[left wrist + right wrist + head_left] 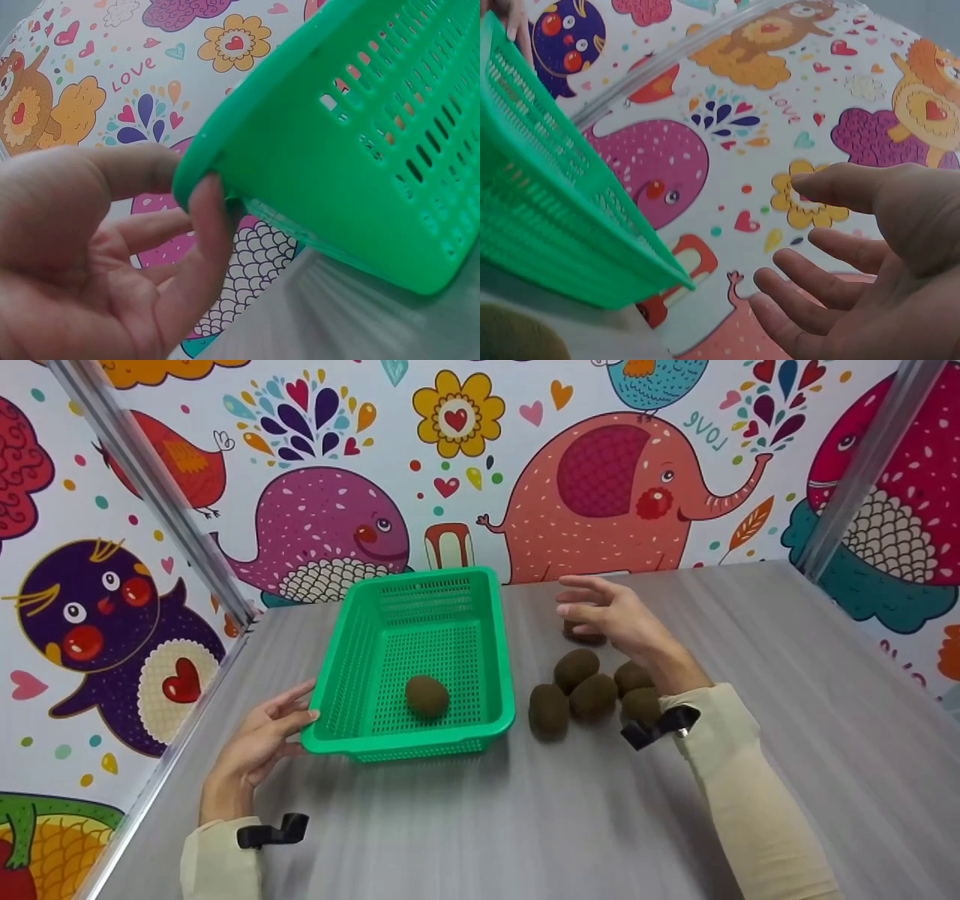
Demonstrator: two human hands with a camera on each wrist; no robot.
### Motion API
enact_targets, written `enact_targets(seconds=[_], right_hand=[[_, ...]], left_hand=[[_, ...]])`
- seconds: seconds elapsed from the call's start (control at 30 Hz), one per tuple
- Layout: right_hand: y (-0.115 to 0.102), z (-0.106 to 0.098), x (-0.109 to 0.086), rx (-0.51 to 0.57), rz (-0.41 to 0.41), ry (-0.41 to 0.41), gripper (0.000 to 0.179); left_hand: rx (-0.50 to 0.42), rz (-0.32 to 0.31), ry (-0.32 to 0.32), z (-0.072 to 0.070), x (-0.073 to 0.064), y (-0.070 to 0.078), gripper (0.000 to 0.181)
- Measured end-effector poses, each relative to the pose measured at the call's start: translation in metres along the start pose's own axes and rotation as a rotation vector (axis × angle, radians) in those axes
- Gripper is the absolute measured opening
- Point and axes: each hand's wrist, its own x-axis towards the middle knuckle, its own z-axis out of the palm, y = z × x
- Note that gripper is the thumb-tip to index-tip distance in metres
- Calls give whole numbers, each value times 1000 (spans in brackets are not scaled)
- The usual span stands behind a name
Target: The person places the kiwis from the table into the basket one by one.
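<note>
My left hand [259, 742] pinches the left rim of a green plastic basket [502, 682] between thumb and fingers; the left wrist view shows the grip on the rim [196, 169]. One brown kiwi [427, 697] lies on the basket's perforated floor. To the right of the basket my right hand [622, 619] hovers with fingers spread and nothing in them. Under its fingers a dark brown kiwi [585, 637] is partly hidden. Nearer to me, several more kiwis [593, 697] lie close together on the table, some partly behind the right wrist.
The grey wood-grain table [465, 825] meets a wall [495, 540] printed with cartoon animals at the back. Metal posts [161, 499] stand at the left and right corners. A dark band [274, 832] is on each wrist.
</note>
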Motion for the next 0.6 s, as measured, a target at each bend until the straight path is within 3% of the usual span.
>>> enact_targets(seconds=[0.4, 0.6], right_hand=[[41, -44, 5, -18, 77, 108, 62], [60, -63, 3, -19, 75, 166, 62]], left_hand=[[-15, 24, -6, 1, -1, -1, 70], [-15, 10, 2, 2, -1, 0, 70]])
